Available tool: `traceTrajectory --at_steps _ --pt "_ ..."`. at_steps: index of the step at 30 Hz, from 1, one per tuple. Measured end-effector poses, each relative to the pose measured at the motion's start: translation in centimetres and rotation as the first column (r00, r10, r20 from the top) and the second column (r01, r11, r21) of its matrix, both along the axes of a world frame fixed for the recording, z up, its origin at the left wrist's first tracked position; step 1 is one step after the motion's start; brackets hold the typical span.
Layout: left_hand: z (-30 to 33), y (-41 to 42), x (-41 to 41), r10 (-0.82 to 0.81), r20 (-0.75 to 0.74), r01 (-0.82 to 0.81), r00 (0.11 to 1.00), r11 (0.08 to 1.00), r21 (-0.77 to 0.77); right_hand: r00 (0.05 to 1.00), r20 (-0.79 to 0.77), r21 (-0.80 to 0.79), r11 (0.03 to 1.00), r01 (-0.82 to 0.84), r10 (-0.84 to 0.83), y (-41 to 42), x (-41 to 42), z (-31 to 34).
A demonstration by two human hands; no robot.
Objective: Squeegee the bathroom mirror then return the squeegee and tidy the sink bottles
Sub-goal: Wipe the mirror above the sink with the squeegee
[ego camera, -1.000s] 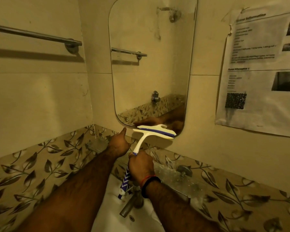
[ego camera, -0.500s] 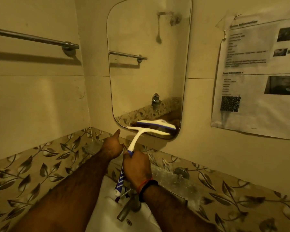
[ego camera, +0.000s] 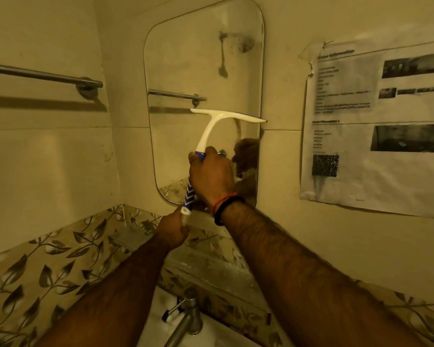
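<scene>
A white squeegee with a blue-and-white striped handle is held up against the rounded wall mirror, its blade lying across the mirror's middle right. My right hand grips the handle just below the white neck. My left hand is lower, with its fingers closed on the handle's bottom end. The mirror shows smears near its top and a reflection of my hand. No bottles can be made out in this view.
A metal towel bar is fixed on the left wall. A printed paper sheet is taped to the right of the mirror. Below are a glass shelf, a metal tap and the white sink.
The squeegee has risen from the mirror's bottom edge to about its middle. My right hand went up with it, and my left hand moved from the wall tile onto the handle's end.
</scene>
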State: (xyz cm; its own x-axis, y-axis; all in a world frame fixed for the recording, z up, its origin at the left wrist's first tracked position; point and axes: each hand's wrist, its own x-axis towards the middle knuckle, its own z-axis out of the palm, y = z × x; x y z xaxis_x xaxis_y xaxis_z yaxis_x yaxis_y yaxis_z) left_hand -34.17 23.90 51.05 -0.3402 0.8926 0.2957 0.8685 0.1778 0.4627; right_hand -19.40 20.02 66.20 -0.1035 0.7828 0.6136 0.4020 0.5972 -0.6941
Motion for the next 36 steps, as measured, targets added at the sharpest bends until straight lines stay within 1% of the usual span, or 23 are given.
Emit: traceTrajectory --at_steps 1,3,5,9,13,16,21,27,30,33,36 --pt "0.0 0.2 0.0 -0.002 0.033 0.002 0.999 1.0 0.02 1.0 0.004 -0.003 1.0 0.008 -0.008 0.2 0.2 0.1" --pt "-0.1 0.5 0.0 -0.033 0.067 0.032 0.997 0.999 0.014 1.0 0.016 -0.005 1.0 0.018 -0.018 0.5 0.5 -0.5" --pt "-0.3 0.8 0.0 -0.029 0.094 0.029 0.995 1.0 0.004 1.0 0.02 -0.027 1.0 0.001 -0.001 0.4 0.7 -1.7" --pt "-0.6 1.1 0.1 -0.04 0.046 0.041 0.998 0.999 -0.013 0.998 0.017 -0.1 0.993 -0.061 0.063 0.0 0.8 -4.1" --pt "-0.5 0.6 0.6 -0.06 0.183 0.054 0.981 0.998 0.036 0.995 -0.02 -0.149 0.984 -0.102 0.1 -0.3 1.1 -6.1" --pt "-0.7 0.5 1.0 -0.057 0.174 0.05 0.983 0.998 0.05 0.993 -0.04 -0.188 0.975 -0.121 0.115 -0.4 1.3 -7.2" --pt "-0.6 0.3 1.5 -0.059 0.248 0.043 0.967 0.997 0.071 0.992 -0.03 -0.244 0.962 -0.126 0.122 -0.8 1.5 -9.0" --pt "-0.7 0.7 1.9 -0.015 0.208 0.011 0.978 1.0 0.024 0.995 -0.018 -0.303 0.948 -0.101 0.101 -1.4 1.6 -10.9" --pt "-0.8 0.6 1.8 -0.014 0.179 0.007 0.984 0.999 0.04 0.995 -0.02 -0.328 0.939 -0.101 0.1 -1.7 1.5 -11.7" --pt "-0.8 0.5 1.8 -0.024 0.122 0.018 0.992 0.998 0.052 0.994 0.028 -0.348 0.934 -0.085 0.101 -1.9 1.5 -12.7" --pt "-1.1 0.5 1.6 -0.047 0.11 0.04 0.993 0.997 0.07 0.994 0.051 -0.372 0.925 -0.073 0.099 -2.0 1.4 -13.7"
